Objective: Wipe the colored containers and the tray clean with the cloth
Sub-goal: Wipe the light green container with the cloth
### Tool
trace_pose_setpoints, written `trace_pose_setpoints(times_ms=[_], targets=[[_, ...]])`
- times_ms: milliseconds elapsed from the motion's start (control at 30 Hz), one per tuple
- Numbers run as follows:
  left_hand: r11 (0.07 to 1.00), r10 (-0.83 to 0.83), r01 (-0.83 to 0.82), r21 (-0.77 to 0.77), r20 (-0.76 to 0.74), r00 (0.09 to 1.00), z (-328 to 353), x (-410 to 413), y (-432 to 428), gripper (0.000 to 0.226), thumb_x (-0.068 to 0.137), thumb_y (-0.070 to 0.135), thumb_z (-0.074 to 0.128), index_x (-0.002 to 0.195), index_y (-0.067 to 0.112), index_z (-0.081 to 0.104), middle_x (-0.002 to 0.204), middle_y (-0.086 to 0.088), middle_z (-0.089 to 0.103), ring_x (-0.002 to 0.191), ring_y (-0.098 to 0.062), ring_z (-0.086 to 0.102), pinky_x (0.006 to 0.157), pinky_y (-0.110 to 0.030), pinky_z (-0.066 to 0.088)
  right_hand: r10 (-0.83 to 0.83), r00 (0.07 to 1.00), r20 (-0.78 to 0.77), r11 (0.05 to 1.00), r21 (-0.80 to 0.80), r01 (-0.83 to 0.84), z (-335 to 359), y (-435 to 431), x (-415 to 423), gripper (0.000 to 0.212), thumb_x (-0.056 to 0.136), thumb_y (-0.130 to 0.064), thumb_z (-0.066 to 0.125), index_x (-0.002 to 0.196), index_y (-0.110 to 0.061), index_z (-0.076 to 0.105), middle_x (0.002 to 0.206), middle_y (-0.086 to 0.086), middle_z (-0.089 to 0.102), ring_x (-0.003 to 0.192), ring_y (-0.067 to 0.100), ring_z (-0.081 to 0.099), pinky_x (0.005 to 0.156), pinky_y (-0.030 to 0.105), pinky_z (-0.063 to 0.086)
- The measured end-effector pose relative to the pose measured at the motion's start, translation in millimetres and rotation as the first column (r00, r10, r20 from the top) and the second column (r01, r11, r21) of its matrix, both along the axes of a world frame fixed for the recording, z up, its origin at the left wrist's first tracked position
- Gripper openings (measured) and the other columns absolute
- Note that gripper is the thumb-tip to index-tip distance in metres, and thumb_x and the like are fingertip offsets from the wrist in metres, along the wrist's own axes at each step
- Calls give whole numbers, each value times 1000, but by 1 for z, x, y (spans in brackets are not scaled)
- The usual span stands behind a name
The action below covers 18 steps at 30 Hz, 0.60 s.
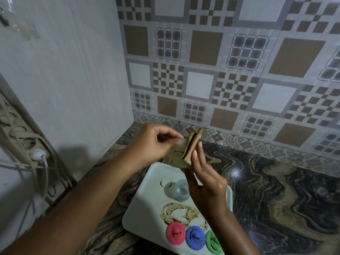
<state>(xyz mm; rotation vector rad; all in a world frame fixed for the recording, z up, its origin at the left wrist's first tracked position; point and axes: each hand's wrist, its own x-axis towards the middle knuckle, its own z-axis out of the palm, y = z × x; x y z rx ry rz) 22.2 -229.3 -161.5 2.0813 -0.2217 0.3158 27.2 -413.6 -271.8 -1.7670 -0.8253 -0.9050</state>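
Both hands hold a stained, yellowish cloth (185, 150) in the air above the far end of the white tray (139, 203). My left hand (156, 142) pinches its left edge. My right hand (204, 175) grips its folded right edge from below. On the tray stand a pale blue container (181, 190) at the middle, and a pink container (176, 233), a blue one (195, 235) and a green one (213, 241) in a row at the near edge. Brown smears (176, 212) and a ring mark (164, 183) stain the tray. My right forearm hides part of the green container.
The tray lies on a dark marbled counter (276, 190) in a corner, with patterned tiles (220, 70) behind and a plain wall at left. A power strip with a white plug (37, 154) and cables hangs at the left.
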Motion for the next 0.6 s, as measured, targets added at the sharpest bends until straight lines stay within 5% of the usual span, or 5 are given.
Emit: trace_pose_setpoints(times_ms=[100,267,367,500,600], targets=[[999,10,-14,44,75,997,3,-6,-8,19,84,21,77,103,20,78,96,11,76,89,3,68,80,-12,53,6,999,-36,999,51,-5,-1,2,-1,47,90,-9,73,130,10,57,141,26,53,130,14,59,96,24,56],[994,-28,19,-108,-83,996,3,1,9,19,87,11,71,102,22,77,98,4,77,96,-18,72,82,-38,61,24,999,-37,994,107,-20,0,-5,3,49,89,-1,70,133,13,52,140,29,54,116,36,69,89,37,62],[987,-32,12,-158,-121,992,0,2,8,14,85,8,73,94,19,76,91,0,76,94,-25,72,81,-39,62,1,1000,-24,999,36,-1,0,-6,3,46,89,-2,71,132,9,57,143,24,53,110,28,73,82,38,63],[999,30,-30,-19,15,999,1,-2,-5,14,81,16,78,93,24,77,86,10,75,85,-2,70,79,-16,55,-4,1000,15,998,-61,5,3,2,0,42,91,-1,69,132,2,60,146,27,50,127,18,62,90,27,59],[999,23,-22,-29,24,999,4,-4,-9,20,84,18,76,103,23,77,96,13,75,91,4,68,81,-14,54,-14,1000,-4,999,-37,14,4,-1,-2,54,82,13,75,132,7,58,145,28,50,134,13,56,97,23,55]])
